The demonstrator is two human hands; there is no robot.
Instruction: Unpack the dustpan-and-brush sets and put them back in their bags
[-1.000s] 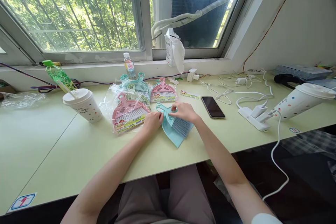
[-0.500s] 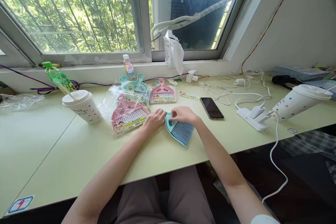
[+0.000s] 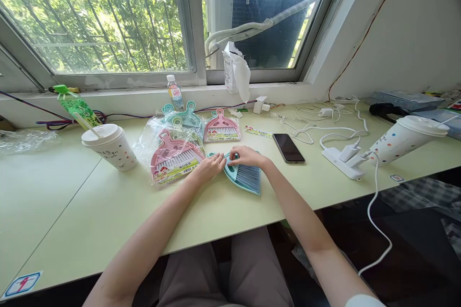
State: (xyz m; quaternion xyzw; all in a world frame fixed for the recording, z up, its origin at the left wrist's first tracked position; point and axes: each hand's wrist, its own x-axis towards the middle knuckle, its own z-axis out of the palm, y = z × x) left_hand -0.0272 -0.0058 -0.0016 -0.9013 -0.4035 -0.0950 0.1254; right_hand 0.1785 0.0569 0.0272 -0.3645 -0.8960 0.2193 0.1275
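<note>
In front of me on the table lies a blue hand brush (image 3: 248,178) with grey-blue bristles, nested in a matching blue dustpan (image 3: 235,183). My left hand (image 3: 212,167) is closed over the dustpan's handle end, fingers bent around it. Thumb and fingers of my right hand (image 3: 245,156) pinch the brush near its handle; the exact grip is partly hidden by the hand. Left of my hands is a pink dustpan and brush set (image 3: 176,158) in clear wrapping. Behind it are a smaller pink set (image 3: 221,128) and a blue-green set (image 3: 189,117).
A phone (image 3: 288,147) lies right of my hands, beside a white power strip (image 3: 340,163) with cables. Lidded paper cups stand at left (image 3: 113,148) and lean at right (image 3: 403,141). A green bottle (image 3: 77,108) tilts behind the left cup. The table edge (image 3: 216,241) runs before my lap.
The blue dustpan and brush have turned slightly, with the bristle end swinging to the right and up. Both hands have stayed on them.
</note>
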